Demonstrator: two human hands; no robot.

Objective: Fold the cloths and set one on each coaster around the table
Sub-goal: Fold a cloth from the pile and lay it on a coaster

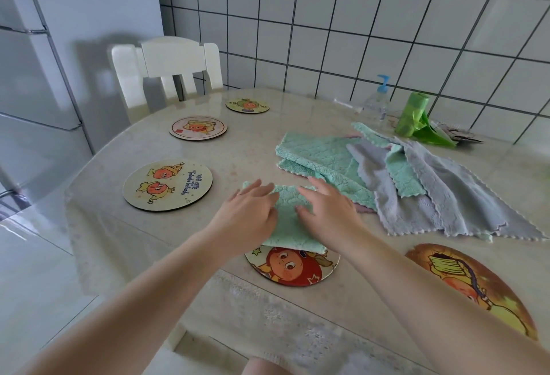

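**Both palms flat on a folded green cloth at the near edge**

The left hand (247, 214) and right hand (327, 211) lie side by side, fingers straight and spread, pressing a folded green cloth (287, 223) onto the table (125, 240). Its near edge overlaps a cartoon-face coaster (293, 269), hiding that coaster's top.

Right of the hands lies a heap of unfolded cloths (410, 178), green and grey mixed; how many, I cannot tell. Behind it, by the tiled wall, stand a pump bottle (376, 100) and a green bag roll (412, 115).

Three bare coasters (168, 185) curve along the left edge toward a white chair (166, 68). Another coaster (473, 288) at the near right edge is partly covered by the right forearm.
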